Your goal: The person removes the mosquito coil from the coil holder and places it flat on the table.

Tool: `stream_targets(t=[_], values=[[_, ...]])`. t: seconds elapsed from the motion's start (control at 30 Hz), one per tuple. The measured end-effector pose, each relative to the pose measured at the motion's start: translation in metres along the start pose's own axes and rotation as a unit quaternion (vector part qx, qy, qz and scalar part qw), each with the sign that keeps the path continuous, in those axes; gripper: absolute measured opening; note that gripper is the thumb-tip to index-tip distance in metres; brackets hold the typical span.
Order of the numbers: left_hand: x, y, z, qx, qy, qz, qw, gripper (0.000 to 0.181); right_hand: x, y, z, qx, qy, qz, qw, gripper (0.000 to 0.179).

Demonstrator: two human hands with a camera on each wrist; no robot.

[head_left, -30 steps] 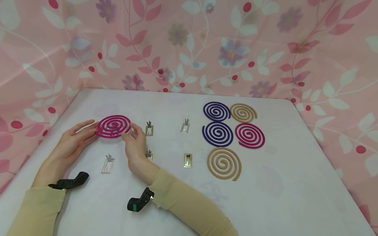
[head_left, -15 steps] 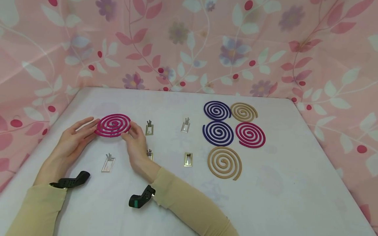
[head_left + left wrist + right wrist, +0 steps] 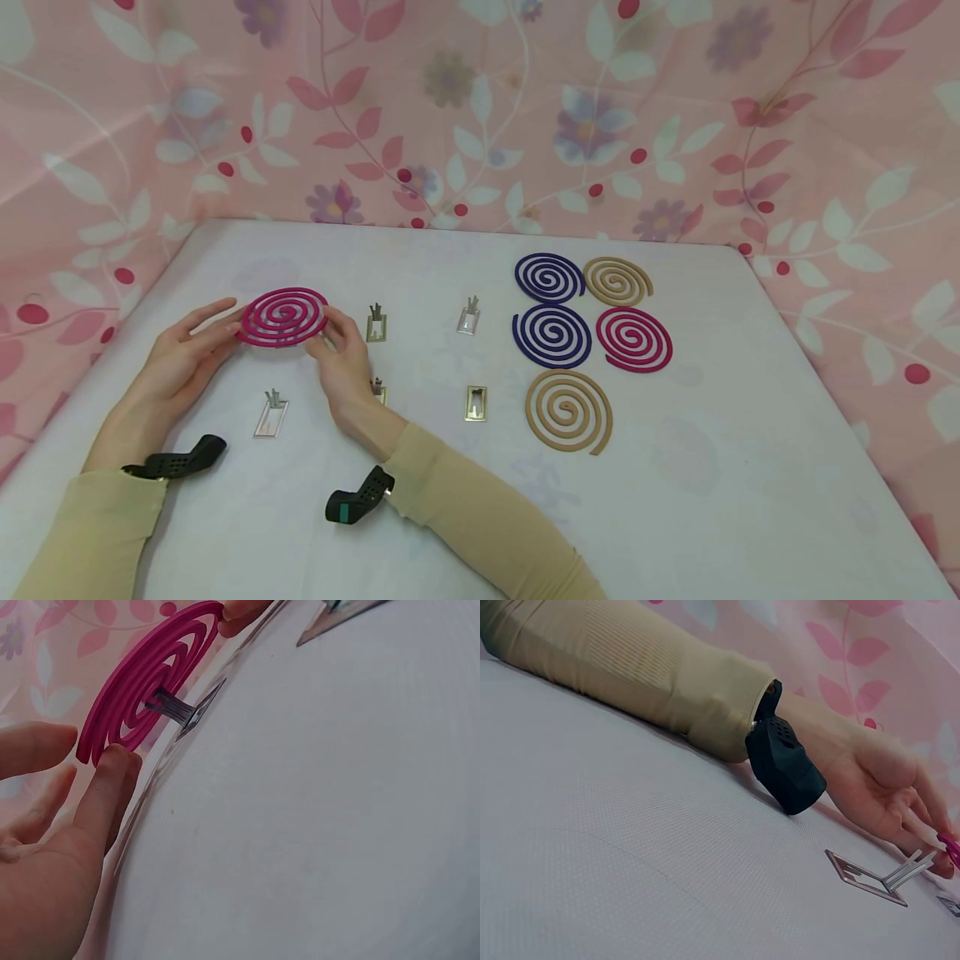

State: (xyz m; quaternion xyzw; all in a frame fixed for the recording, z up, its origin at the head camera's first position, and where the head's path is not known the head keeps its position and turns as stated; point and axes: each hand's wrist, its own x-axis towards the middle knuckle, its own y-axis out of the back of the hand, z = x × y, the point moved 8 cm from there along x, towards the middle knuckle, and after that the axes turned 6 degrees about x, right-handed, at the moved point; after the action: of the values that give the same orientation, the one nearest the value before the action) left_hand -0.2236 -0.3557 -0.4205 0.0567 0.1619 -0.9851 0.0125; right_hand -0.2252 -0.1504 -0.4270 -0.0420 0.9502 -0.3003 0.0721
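A magenta mosquito coil [image 3: 283, 317] is level above the white table between both hands. My left hand [image 3: 183, 358] holds its left edge with the fingertips; in the left wrist view the fingers [image 3: 109, 780] meet the rim. The right hand [image 3: 345, 367] pinches the right edge between thumb and fingers. Beneath the coil, a small metal stand [image 3: 178, 710] rises from the table and its prongs reach the coil's centre. From the head view this stand is mostly hidden under the coil.
Several small metal stands lie around the hands, including a silver one [image 3: 271, 417], a brass one [image 3: 377, 328] and a flat brass one [image 3: 476, 403]. Blue coils [image 3: 552, 336], tan coils [image 3: 568, 410] and another magenta coil [image 3: 633, 339] lie to the right. A floral curtain [image 3: 480, 108] hangs behind.
Both hands stay at the magenta coil, which shifts and tilts only slightly between them. The other coils and stands have not moved on the table.
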Motion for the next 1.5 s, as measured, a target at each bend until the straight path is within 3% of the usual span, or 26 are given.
stream_targets(t=[0.37, 0.73, 1.17, 1.5], values=[[0.0007, -0.0028, -0.0006, -0.021, -0.002, -0.011, 0.9997, 0.052, 0.0, -0.0018, -0.0033, -0.032, 0.018, -0.021, 0.9991, 0.042], [0.0016, -0.0038, -0.0012, -0.041, -0.006, -0.02, 0.9989, 0.052, -0.0017, -0.0009, -0.0048, -0.054, 0.013, -0.017, 0.9983, 0.041], [0.0001, -0.0015, -0.0004, -0.018, -0.003, -0.003, 0.9998, 0.057, -0.0019, -0.0023, -0.0045, -0.04, 0.014, -0.027, 0.9988, 0.042], [0.0004, -0.003, 0.0015, -0.029, -0.013, -0.004, 0.9995, 0.051, -0.0038, -0.0033, -0.005, -0.038, 0.012, -0.039, 0.9985, 0.041]])
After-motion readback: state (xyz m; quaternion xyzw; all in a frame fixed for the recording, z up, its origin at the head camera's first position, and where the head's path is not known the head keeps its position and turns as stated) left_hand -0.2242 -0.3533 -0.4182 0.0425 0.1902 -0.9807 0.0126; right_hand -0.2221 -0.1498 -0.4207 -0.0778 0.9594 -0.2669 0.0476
